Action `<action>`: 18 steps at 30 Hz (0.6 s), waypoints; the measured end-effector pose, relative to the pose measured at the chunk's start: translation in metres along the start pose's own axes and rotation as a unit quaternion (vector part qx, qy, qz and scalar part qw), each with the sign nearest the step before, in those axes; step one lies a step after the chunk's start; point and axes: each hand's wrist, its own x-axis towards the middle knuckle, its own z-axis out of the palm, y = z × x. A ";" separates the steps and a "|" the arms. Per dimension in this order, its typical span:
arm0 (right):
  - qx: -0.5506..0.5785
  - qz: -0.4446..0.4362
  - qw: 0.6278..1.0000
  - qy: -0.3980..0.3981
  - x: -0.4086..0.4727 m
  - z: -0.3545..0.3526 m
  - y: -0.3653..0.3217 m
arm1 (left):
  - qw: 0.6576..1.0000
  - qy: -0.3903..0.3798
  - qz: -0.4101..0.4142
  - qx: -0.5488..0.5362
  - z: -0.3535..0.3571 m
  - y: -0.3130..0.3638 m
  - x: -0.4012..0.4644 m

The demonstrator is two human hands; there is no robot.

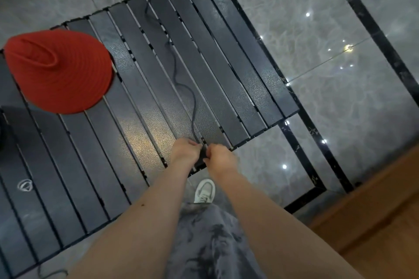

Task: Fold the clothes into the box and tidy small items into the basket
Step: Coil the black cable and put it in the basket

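Grey floor tiles shine around a dark slatted table (140, 88). Both hands, left hand (184, 150) and right hand (221, 157), pinch a black cord (181, 84) at the near edge. A red hat (61, 70) waits far left. No box or basket shows, so much is left.

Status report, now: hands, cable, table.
Left hand and right hand both pinching the black cable at the table edge. Rest of cable trails across slats. Red hat sits clear, far left.
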 end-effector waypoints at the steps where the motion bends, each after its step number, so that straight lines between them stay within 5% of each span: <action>1: 0.009 0.009 1.000 -0.004 -0.001 0.001 0.001 | 1.000 -0.007 0.005 -0.003 0.000 -0.002 0.000; 11: 0.259 0.068 0.963 -0.036 -0.025 0.010 -0.020 | 0.987 -0.113 -0.052 -0.106 -0.040 -0.040 -0.029; 18: 0.392 0.042 0.917 -0.066 -0.079 0.013 -0.091 | 0.981 -0.180 0.066 0.014 -0.105 -0.079 -0.079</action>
